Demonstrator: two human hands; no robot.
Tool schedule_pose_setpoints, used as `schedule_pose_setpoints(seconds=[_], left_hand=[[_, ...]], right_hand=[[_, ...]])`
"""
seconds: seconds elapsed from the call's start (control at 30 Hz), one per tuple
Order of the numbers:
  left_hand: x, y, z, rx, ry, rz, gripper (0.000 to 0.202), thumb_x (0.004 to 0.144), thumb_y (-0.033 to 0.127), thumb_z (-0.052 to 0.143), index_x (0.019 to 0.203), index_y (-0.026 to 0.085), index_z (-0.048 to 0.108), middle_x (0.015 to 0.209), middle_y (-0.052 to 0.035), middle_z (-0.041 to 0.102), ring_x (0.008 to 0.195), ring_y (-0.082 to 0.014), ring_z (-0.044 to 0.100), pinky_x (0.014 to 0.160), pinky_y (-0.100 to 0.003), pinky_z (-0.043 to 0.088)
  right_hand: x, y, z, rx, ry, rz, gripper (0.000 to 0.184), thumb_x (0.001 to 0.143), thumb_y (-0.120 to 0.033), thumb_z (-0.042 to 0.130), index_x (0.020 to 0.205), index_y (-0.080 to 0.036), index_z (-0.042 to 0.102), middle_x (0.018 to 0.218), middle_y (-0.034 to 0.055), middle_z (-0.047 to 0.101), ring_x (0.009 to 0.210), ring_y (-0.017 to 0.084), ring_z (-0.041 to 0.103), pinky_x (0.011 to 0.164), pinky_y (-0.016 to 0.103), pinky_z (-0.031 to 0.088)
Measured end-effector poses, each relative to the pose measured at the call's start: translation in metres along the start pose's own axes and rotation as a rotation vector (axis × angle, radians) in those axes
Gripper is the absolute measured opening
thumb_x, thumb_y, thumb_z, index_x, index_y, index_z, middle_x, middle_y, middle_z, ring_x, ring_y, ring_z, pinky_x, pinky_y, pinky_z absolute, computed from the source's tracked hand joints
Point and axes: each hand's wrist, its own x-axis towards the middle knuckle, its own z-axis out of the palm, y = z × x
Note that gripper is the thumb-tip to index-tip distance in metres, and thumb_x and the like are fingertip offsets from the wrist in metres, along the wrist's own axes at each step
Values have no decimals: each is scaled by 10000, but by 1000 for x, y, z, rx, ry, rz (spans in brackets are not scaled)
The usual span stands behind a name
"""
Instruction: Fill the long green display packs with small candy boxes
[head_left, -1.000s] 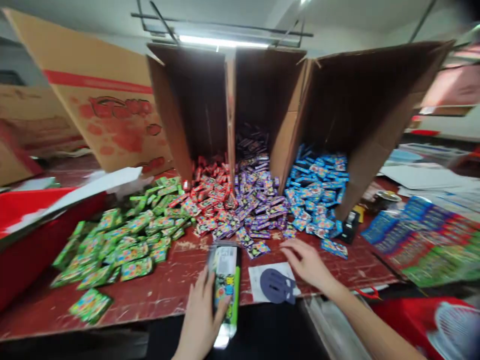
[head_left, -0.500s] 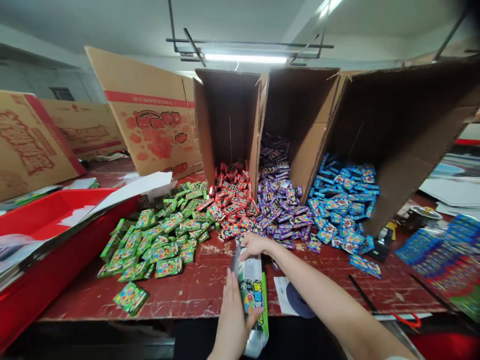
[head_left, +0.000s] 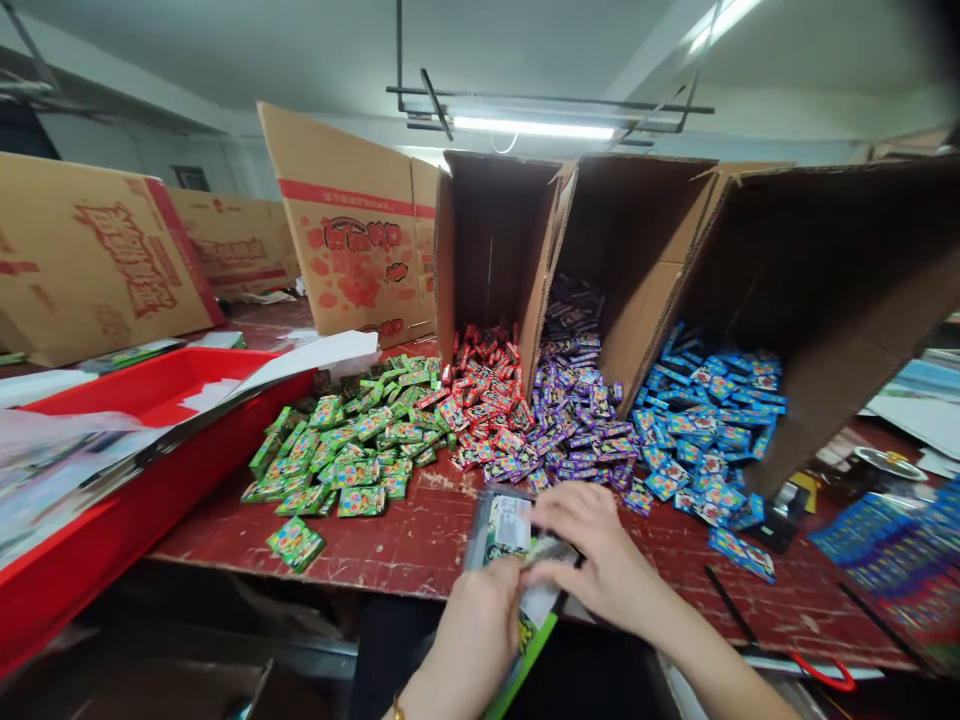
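At the front edge of the table, both hands are at a clear plastic bag (head_left: pixel 487 525) with black, white and green print. My left hand (head_left: pixel 484 625) is closed around its lower part, thumb pointing up. My right hand (head_left: pixel 600 560) pinches the bag's right side, its fingertips close to the left thumb. The bit between the fingertips is blurred. Just beyond the hands lie piles of small candy boxes: green boxes (head_left: pixel 360 450), red boxes (head_left: pixel 487 390), purple boxes (head_left: pixel 577 420) and blue boxes (head_left: pixel 705 430).
Upright open cartons (head_left: pixel 637 330) stand behind the piles. A red bin (head_left: pixel 187 490) with papers is on the left. On the right are a tape dispenser (head_left: pixel 784 515), red-handled scissors (head_left: pixel 825 672) and rows of blue, purple and red packs (head_left: pixel 885 560).
My right hand has moved from the bag's top end down its right side, near my left hand. My left hand has closed more tightly. The view has shifted left.
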Motion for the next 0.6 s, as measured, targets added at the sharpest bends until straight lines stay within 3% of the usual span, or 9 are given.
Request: schedule_pose_setpoints(seconds=[0.07,0.1,0.2,0.33,0.4,0.47,0.53,0.6], left_hand=[[-3,9,-6,104,-86,78,195,889,165,427,796,162,598,663,-65,690,570,-200,665,490,-228,458],[-6,13,-9,176,-132,114,208,898,198,430,795,153,605,655,-73,690,557,-209,665,477,-237,453],[-18,15,-23,327,-247,152,293,917,265,401,773,139,623,636,-86,691,524,-229,664,450,-259,442],[-32,11,-38,266,-359,69,291,913,233,404,751,156,633,663,-85,700,559,-227,675,477,-249,452],[-30,13,-38,117,-334,51,195,884,221,452,836,168,634,749,-86,710,639,-224,680,541,-246,476],[-25,17,-35,-104,-239,48,178,870,206,451,879,182,628,799,-72,708,693,-205,669,607,-239,487],[-19,20,-31,-299,-119,10,227,880,234,423,834,185,640,766,-58,701,669,-187,652,619,-229,488],[-14,16,-26,-417,-20,-66,274,882,313,437,802,189,669,729,-52,699,630,-181,641,606,-222,495]], right_hand=[[-12,-3,-12,-76,-184,-95,53,795,-220,621,768,-262,637,723,-17,625,813,177,557,886,384,277],[-18,0,-18,-99,-225,-120,127,817,-206,590,708,-261,625,645,-33,603,748,158,563,890,384,265],[-36,19,-32,-166,-169,-159,139,821,-218,578,711,-285,629,610,-44,603,669,145,579,908,396,234],[-43,33,-38,-173,-91,-189,102,785,-223,622,739,-311,645,617,-44,633,627,147,597,884,394,262],[-41,19,-31,-132,-106,-196,138,796,-199,602,751,-319,650,606,-47,631,615,142,594,887,395,280],[-39,-4,-22,-74,-66,-158,152,810,-200,589,813,-335,658,669,-33,655,701,162,607,913,408,288],[-37,-22,-11,-18,147,30,208,778,-269,637,978,-330,637,904,18,676,942,227,576,953,434,287],[-36,-28,-3,129,349,294,421,700,-361,704,1095,-270,589,1073,65,626,1050,262,518,937,425,339]])
